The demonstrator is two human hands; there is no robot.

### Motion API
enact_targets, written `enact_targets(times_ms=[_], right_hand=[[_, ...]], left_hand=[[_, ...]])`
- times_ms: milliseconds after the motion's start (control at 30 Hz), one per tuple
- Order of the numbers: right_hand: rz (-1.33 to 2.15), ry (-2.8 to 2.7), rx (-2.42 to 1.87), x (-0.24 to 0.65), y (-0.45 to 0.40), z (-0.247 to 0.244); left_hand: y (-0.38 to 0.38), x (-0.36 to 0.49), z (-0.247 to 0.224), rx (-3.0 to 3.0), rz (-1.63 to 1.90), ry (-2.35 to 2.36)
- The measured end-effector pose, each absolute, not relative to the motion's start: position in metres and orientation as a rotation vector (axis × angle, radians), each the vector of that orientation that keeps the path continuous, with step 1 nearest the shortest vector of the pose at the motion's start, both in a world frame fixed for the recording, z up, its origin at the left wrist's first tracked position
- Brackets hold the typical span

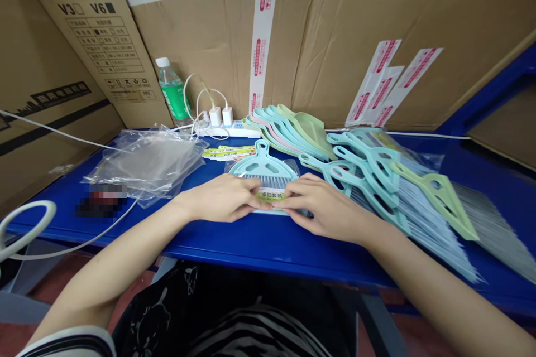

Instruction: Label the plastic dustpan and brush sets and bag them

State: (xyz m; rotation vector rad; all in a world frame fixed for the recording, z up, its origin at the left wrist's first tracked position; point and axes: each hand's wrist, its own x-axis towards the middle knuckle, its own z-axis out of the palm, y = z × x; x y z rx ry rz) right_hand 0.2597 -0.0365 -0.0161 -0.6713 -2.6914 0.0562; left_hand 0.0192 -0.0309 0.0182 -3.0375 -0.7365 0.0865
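Note:
A light-blue brush-and-dustpan set (263, 165) lies at the middle of the blue table, handle pointing away, with clear plastic around its sides. Across its near end is a yellow-green and white label card (271, 194). My left hand (224, 196) holds the left part of the card's end of the set, its fingers closed and pressed together. From the right, my right hand (316, 201) pinches the same end, fingertips close to those of my left hand. The fingers partly hide the card and the set's near edge.
Clear plastic bags (146, 162) lie left. Behind are label cards (230, 153), a power strip (247, 132) and a bottle (172, 92). Dustpans (307, 131) are stacked at the back; brushes (435, 217) spread right. Cardboard (326, 28) stands behind the table (259, 242).

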Motion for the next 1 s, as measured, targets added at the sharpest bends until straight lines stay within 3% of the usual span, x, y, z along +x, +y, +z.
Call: enact_targets(times_ms=[1000], right_hand=[[0.044,-2.664,-0.88,0.26,-0.037,-0.012]], left_hand=[[-0.02,0.007,0.02,-3.018,0.01,-1.2]])
